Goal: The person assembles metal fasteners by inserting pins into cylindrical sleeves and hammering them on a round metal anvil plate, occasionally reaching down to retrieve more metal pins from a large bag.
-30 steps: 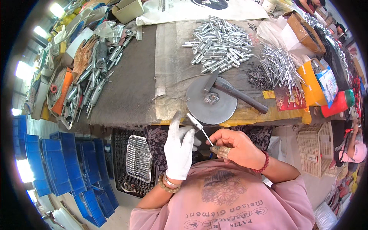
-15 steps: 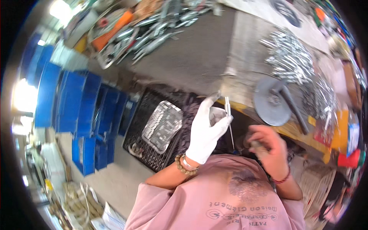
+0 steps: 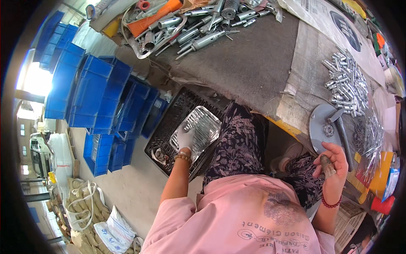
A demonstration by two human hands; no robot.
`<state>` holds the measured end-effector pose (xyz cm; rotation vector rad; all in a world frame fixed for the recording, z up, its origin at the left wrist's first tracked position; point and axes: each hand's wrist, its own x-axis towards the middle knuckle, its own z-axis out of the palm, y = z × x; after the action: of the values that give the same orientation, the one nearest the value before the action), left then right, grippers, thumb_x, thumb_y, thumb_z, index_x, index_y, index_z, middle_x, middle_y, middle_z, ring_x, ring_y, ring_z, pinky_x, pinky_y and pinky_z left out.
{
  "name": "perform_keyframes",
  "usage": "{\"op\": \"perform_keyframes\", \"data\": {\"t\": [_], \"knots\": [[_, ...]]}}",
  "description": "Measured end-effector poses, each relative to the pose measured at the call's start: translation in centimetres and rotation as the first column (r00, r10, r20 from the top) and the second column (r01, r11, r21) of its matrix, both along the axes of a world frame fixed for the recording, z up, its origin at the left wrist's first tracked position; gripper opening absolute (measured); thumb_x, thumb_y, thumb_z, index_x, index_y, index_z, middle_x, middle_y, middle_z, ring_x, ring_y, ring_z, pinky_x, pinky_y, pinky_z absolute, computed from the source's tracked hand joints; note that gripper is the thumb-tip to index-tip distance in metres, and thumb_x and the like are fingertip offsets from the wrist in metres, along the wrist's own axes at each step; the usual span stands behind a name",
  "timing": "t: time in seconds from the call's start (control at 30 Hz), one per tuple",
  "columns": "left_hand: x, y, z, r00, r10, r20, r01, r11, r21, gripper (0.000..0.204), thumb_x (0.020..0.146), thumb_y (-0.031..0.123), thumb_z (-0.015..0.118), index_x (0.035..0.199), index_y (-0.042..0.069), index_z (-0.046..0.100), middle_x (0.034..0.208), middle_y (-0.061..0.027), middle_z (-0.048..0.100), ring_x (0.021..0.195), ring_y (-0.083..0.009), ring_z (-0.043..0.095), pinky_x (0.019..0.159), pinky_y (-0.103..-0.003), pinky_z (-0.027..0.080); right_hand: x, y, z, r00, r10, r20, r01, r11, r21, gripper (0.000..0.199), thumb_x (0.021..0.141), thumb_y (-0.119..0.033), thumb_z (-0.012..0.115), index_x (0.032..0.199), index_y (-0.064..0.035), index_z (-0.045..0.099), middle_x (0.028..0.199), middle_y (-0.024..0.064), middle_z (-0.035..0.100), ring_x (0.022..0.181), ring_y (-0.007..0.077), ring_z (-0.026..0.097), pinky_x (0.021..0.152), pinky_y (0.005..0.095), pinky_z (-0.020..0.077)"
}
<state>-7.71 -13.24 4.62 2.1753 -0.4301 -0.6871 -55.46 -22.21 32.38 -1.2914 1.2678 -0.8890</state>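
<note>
Many blue crates [image 3: 91,91] beside the cluttered grey workbench [image 3: 253,63].

Two hands were in view: one white-gloved left hand [image 3: 185,136], whose fingers rested on one shallow silvery tray [image 3: 198,129], and one bare right hand [image 3: 332,163], whose fingers closed round one small dark piece [image 3: 327,166]. Under the tray sat one black slatted crate [image 3: 169,127]. Just beyond the right fingers lay one round grey metal disc [image 3: 319,127] with one hammer [image 3: 341,129] across it. Farther out were two heaps of silver bolts [image 3: 344,82], too many to count, and a stack of blue bins [image 3: 91,91], at least six.
</note>
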Motion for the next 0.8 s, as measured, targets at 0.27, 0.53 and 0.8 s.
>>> {"op": "perform_keyframes", "data": {"t": [0.27,0.53,0.8], "knots": [[2.2,-1.7,-3.4,0.996,-0.008,0.086,0.008,1.0,0.003,0.057,0.089,0.02,0.08,0.14,0.0,0.063,0.129,-0.0274,0.071,0.121,-0.04,0.069,0.105,-0.043,0.052,0.4,0.0,0.3,0.999,0.042,0.017,-0.043,0.999,0.033,0.032,0.102,0.004,0.058,0.134,0.0019,0.062,0.092,0.0091,0.071,0.063,0.009,0.064,0.057,0.0208,0.0503],[3.4,-2.0,-1.5,0.943,0.086,0.322,0.033,0.938,-0.346,0.05,0.093,0.014,0.079,0.137,-0.006,0.064,0.122,-0.0212,0.075,0.113,-0.0263,0.071,0.099,-0.038,0.055,0.4,0.7,0.8,0.996,0.067,0.052,-0.067,0.998,-0.003,0.031,0.101,0.005,0.06,0.132,0.001,0.065,0.094,0.0082,0.074,0.068,0.0085,0.066,0.06,0.0212,0.0517],[-7.0,-12.3,25.4,0.952,-0.08,0.295,0.253,0.747,-0.614,0.016,0.106,0.014,0.064,0.114,0.003,0.074,0.089,-0.0005,0.069,0.068,-0.0069,0.055,0.061,-0.024,0.044,0.3,0.1,0.6,0.979,0.146,0.142,-0.152,0.988,0.035,0.039,0.096,0.012,0.062,0.132,-0.0023,0.069,0.104,0.0063,0.075,0.089,0.0101,0.071,0.077,0.0247,0.0582]]}}
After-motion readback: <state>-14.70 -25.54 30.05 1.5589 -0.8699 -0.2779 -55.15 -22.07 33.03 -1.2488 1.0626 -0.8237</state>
